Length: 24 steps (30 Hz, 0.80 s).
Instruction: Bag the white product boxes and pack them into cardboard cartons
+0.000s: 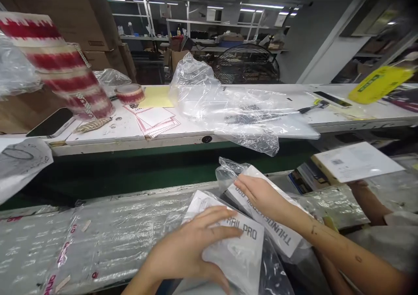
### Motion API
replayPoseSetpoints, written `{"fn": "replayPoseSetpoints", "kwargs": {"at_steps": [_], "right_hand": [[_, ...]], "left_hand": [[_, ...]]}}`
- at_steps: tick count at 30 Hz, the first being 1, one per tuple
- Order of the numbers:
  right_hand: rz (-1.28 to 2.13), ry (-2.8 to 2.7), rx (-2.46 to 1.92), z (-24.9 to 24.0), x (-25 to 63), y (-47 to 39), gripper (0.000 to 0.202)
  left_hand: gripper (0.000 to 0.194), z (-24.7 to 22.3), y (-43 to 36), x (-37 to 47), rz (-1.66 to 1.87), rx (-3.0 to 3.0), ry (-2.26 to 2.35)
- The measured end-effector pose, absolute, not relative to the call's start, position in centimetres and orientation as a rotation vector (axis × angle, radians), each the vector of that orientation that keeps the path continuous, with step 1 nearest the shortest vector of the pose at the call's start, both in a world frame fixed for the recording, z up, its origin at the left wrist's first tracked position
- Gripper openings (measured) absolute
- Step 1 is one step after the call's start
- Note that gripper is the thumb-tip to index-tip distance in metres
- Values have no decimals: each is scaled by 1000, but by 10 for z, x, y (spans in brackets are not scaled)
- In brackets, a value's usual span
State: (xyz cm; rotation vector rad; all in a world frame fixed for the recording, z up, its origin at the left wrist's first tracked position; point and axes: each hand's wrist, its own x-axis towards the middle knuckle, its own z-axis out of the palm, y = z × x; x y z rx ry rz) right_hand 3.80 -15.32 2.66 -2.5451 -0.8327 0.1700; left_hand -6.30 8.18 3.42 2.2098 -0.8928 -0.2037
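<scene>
My left hand is spread with its fingers apart over a white packet in clear plastic, printed "TRAIL PRO". My right hand has its fingers together at the upper end of a second bagged white packet, whose lettering starts "THUNDER". The two packets lie side by side at a slant, the second one to the right. Loose clear plastic sticks out beyond the right fingertips. My right thumb is hidden.
Plastic-wrapped surface at lower left. White bench behind bears tape rolls, labels, clear bags and phones. Another person's hand is under a white box at right.
</scene>
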Motion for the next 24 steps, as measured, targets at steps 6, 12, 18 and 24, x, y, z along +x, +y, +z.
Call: {"fn": "replayPoseSetpoints", "kwargs": {"at_steps": [6,12,18,24], "right_hand": [[-158,-393,-2759,-1,18,-146,33],[29,-528,-2671,8,-4,-130,46],[234,-555,-2880,-2,-18,-113,62],[-96,-797,-2558,-13,-5,-136,58]], "left_hand": [[34,16,87,-9,53,2839,-831],[23,4,49,27,134,2450,-792],[20,21,61,26,-4,2096,-831],[38,-59,153,-37,456,1537,172]]}}
